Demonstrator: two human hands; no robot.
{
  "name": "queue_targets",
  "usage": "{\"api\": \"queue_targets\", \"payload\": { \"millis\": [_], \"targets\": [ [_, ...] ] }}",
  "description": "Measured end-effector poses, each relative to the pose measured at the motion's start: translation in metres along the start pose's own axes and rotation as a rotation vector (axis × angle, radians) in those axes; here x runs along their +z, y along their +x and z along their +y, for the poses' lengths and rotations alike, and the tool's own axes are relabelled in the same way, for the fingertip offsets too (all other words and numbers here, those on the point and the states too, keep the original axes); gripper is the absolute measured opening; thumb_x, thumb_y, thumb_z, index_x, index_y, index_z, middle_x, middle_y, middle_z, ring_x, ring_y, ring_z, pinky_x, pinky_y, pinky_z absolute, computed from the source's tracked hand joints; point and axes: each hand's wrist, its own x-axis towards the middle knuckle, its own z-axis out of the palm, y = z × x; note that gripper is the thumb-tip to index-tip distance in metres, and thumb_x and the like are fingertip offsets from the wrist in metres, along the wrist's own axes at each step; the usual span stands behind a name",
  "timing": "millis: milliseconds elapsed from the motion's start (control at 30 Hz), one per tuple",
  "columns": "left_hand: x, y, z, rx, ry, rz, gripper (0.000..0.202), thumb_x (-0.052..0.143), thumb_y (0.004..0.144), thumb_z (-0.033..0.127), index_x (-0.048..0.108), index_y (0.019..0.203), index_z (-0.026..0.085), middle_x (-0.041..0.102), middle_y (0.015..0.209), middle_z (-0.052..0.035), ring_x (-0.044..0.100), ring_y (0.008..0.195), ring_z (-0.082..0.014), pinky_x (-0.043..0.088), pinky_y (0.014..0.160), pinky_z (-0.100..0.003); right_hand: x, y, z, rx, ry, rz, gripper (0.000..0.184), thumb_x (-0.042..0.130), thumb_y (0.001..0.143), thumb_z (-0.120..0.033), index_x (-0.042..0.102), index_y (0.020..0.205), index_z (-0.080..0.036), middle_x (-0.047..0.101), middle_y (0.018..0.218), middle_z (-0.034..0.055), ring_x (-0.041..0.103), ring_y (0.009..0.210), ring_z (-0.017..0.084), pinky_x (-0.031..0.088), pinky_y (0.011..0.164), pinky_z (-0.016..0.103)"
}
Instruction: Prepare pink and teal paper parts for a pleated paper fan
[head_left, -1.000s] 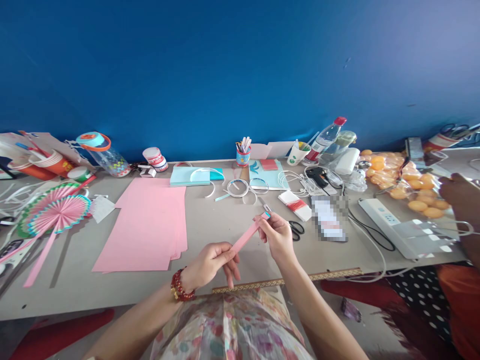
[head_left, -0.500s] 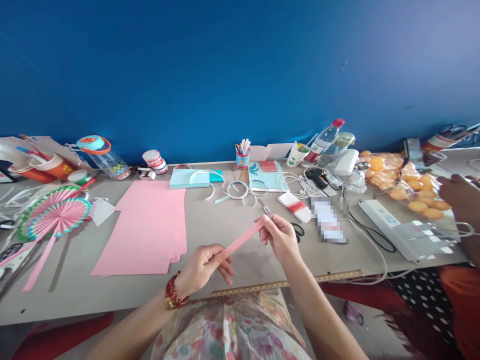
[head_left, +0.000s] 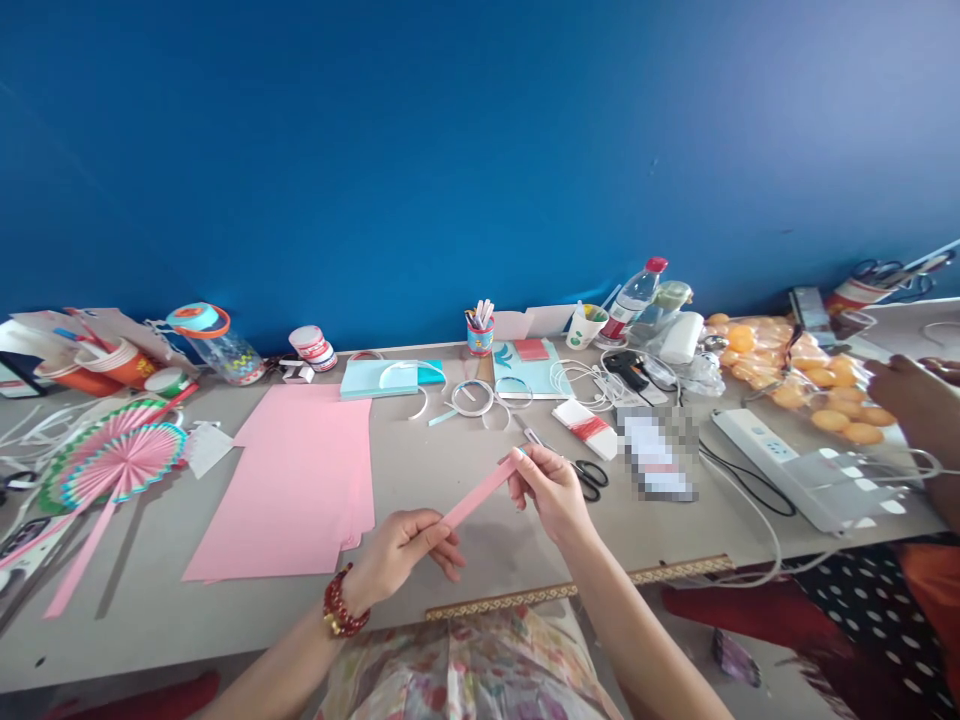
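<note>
A narrow pink paper strip (head_left: 480, 494) is stretched at a slant above the table, its right end higher. My left hand (head_left: 411, 550) pinches the lower end between thumb and fingers. At the upper end, my right hand (head_left: 549, 486) is closed on the strip with thumb and forefinger. Just behind my right hand lie scissors (head_left: 591, 480) with black handles, partly covered by it. Left of my left hand is a stack of pink paper sheets (head_left: 289, 490). Folded pink paper fans (head_left: 124, 462) with blue and green edges rest at the far left.
Along the blue wall stand a water bottle (head_left: 217, 345), a pen holder (head_left: 480, 330), a paper cup (head_left: 585, 326) and a plastic bottle (head_left: 634, 300). A power strip (head_left: 780, 465), a phone (head_left: 656, 455) and bagged orange balls (head_left: 832, 395) lie to the right, near another person's hand (head_left: 911, 400).
The camera has tilted up slightly, so the table sits lower in view. Both hands keep their hold on the pink strip, with little other movement.
</note>
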Motion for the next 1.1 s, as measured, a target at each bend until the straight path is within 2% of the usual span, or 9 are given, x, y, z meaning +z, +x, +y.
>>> {"api": "queue_targets", "payload": {
  "millis": [133, 233, 300, 367, 433, 600, 800, 967, 1100],
  "targets": [
    [-0.014, 0.002, 0.003, 0.038, 0.083, -0.079, 0.045, 0.059, 0.090, 0.057, 0.071, 0.091, 0.014, 0.077, 0.085, -0.0101, 0.074, 0.078, -0.0222, 0.053, 0.080, -0.031, 0.002, -0.001, -0.002, -0.052, -0.054, 0.040, 0.041, 0.071, 0.079, -0.057, 0.061, 0.066, -0.019, 0.055, 0.046, -0.0025, 0.044, 0.039, 0.009, 0.036, 0.038, 0.021],
    [-0.035, 0.006, 0.015, 0.116, 0.071, -0.206, 0.063, 0.070, 0.078, 0.063, 0.068, 0.119, 0.016, 0.072, 0.116, -0.0135, 0.067, 0.106, -0.0280, 0.050, 0.093, -0.036, 0.004, 0.000, -0.003, -0.082, -0.098, 0.042, 0.042, 0.069, 0.081, -0.057, 0.062, 0.068, -0.019, 0.057, 0.048, -0.0016, 0.047, 0.040, 0.010, 0.038, 0.040, 0.022],
    [-0.042, 0.010, 0.028, 0.169, 0.117, -0.148, 0.072, 0.068, 0.078, 0.066, 0.061, 0.131, 0.018, 0.063, 0.132, -0.0143, 0.060, 0.120, -0.0302, 0.045, 0.102, -0.039, 0.007, 0.000, -0.001, -0.093, -0.119, 0.022, 0.041, 0.068, 0.082, -0.057, 0.063, 0.069, -0.018, 0.059, 0.049, -0.0010, 0.049, 0.041, 0.010, 0.039, 0.041, 0.022],
    [-0.039, 0.014, 0.042, 0.206, 0.261, 0.016, 0.064, 0.069, 0.080, 0.060, 0.062, 0.130, 0.020, 0.062, 0.134, -0.0126, 0.057, 0.123, -0.0300, 0.041, 0.107, -0.039, 0.011, 0.000, 0.002, -0.096, -0.127, -0.010, 0.041, 0.067, 0.083, -0.057, 0.065, 0.071, -0.019, 0.059, 0.050, -0.0008, 0.050, 0.041, 0.011, 0.040, 0.042, 0.022],
    [-0.027, 0.018, 0.054, 0.236, 0.389, 0.112, 0.053, 0.073, 0.079, 0.052, 0.068, 0.122, 0.022, 0.067, 0.126, -0.0101, 0.060, 0.117, -0.0290, 0.043, 0.104, -0.036, 0.015, 0.000, 0.005, -0.103, -0.130, -0.037, 0.040, 0.066, 0.083, -0.058, 0.066, 0.073, -0.019, 0.060, 0.051, -0.0008, 0.051, 0.043, 0.011, 0.042, 0.044, 0.023],
    [0.000, 0.022, 0.060, 0.207, 0.440, 0.203, 0.026, 0.058, 0.092, 0.042, 0.073, 0.090, 0.021, 0.074, 0.085, -0.0041, 0.067, 0.079, -0.0198, 0.050, 0.071, -0.025, 0.014, 0.001, 0.012, -0.135, -0.125, -0.046, 0.040, 0.065, 0.084, -0.058, 0.068, 0.080, -0.018, 0.060, 0.054, -0.0004, 0.052, 0.046, 0.013, 0.044, 0.047, 0.025],
    [-0.001, 0.025, 0.048, 0.201, 0.386, 0.296, 0.020, 0.056, 0.091, 0.032, 0.068, 0.082, 0.019, 0.072, 0.083, -0.0028, 0.065, 0.081, -0.0184, 0.044, 0.061, -0.022, 0.023, -0.004, 0.029, -0.057, 0.112, -0.167, 0.057, 0.075, 0.074, -0.059, 0.063, 0.115, -0.021, 0.064, 0.071, 0.0004, 0.056, 0.058, 0.015, 0.048, 0.055, 0.027],
    [0.001, 0.033, 0.041, 0.226, 0.245, 0.330, 0.019, 0.058, 0.089, 0.030, 0.066, 0.077, 0.018, 0.070, 0.078, -0.0031, 0.064, 0.079, -0.0176, 0.048, 0.074, -0.025, 0.038, -0.006, 0.037, -0.004, 0.092, -0.184, 0.030, 0.078, 0.076, -0.045, 0.068, 0.089, -0.020, 0.063, 0.077, 0.0012, 0.053, 0.063, 0.012, 0.045, 0.055, 0.024],
    [0.001, 0.037, 0.032, 0.220, 0.168, 0.346, 0.023, 0.058, 0.090, 0.035, 0.064, 0.078, 0.017, 0.070, 0.078, -0.0039, 0.065, 0.077, -0.0176, 0.049, 0.073, -0.025, 0.039, -0.003, 0.037, 0.001, 0.039, -0.167, 0.028, 0.076, 0.079, -0.045, 0.067, 0.081, -0.019, 0.065, 0.074, 0.0017, 0.053, 0.062, 0.012, 0.044, 0.055, 0.023]
  ]
}}
